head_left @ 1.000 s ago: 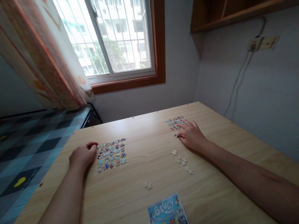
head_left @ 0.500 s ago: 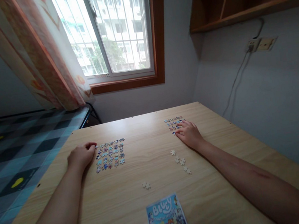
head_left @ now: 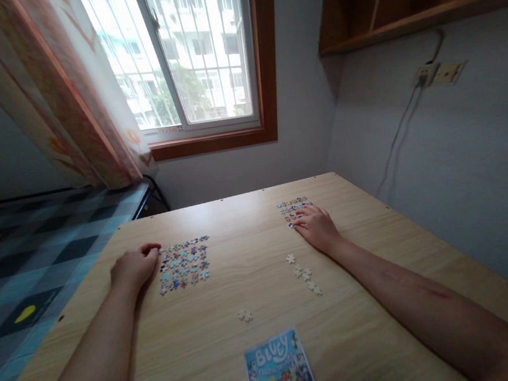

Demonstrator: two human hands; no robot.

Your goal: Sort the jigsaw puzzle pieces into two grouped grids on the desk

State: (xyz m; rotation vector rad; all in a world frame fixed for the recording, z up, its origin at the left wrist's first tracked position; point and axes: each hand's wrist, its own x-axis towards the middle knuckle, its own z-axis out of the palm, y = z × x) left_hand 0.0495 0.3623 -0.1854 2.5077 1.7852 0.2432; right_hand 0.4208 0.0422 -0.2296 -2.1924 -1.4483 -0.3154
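Note:
My left hand (head_left: 133, 268) rests on the table with its fingers curled together, tips at the far left corner of a block of colourful jigsaw puzzle pieces (head_left: 184, 264) laid in rows. Whatever those fingertips hold, if anything, is hidden. Farther right, my right hand (head_left: 316, 227) lies palm down with fingers apart, partly covering a second group of puzzle pieces (head_left: 291, 203). One of its fingertips touches or nearly touches a small blue piece (head_left: 291, 225). Several pale, face-down puzzle pieces (head_left: 307, 274) lie nearer me, and a few more pale pieces (head_left: 246, 316) sit left of them.
A blue printed puzzle picture (head_left: 282, 375) marked "BLUEY" lies at the near side of the wooden table (head_left: 186, 351). A bed with a checked cover (head_left: 53, 244) stands at left. Beyond are a curtain, a barred window (head_left: 201, 53), a wall shelf and a socket with a cable.
The whole view has shifted slightly, with everything a little further left. Both hands keep nearly the same place beside the puzzle pieces.

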